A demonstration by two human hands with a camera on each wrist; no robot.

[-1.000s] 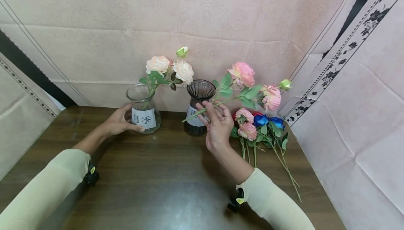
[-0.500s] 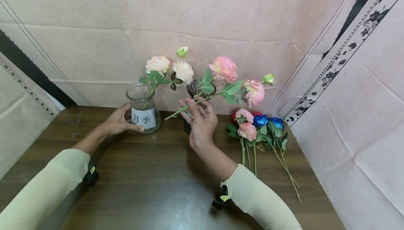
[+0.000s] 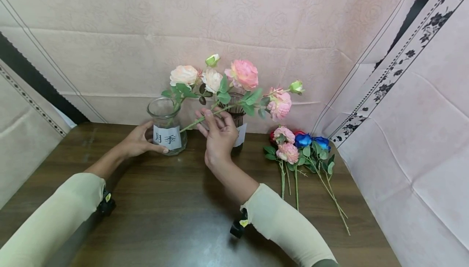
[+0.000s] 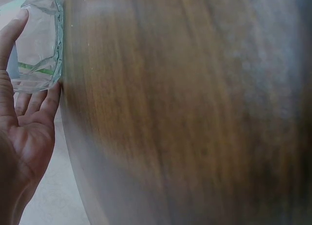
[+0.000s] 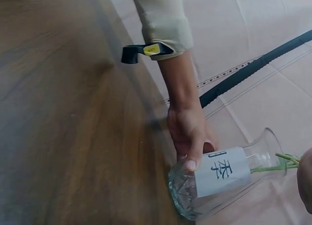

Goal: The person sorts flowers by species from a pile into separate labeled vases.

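Observation:
My left hand [image 3: 141, 140] grips the lower side of a clear glass vase [image 3: 167, 137] with a white paper label bearing black characters. Seen from the left wrist, the thumb and fingers lie on either side of the glass [image 4: 38, 42]. Cream roses [image 3: 184, 75] with a green bud lean rightward from its mouth. Between the thumb and fingers of my right hand [image 3: 221, 140] is the stem of an artificial pink flower [image 3: 243, 74], slanting with its cut end down left. That end overlaps the clear vase's right side in the head view.
A dark ribbed glass vase [image 3: 238, 119], also labelled, stands behind my right hand and is partly hidden. Pink flowers [image 3: 287, 152], blue roses [image 3: 303, 140] and a red bloom lie at the right of the wooden table [image 3: 165, 218]. A patterned cloth [image 3: 146, 63] hangs behind.
My right hand has moved left with the pink flower, from in front of the dark vase to beside the clear vase. The left hand and clear vase have stayed in place.

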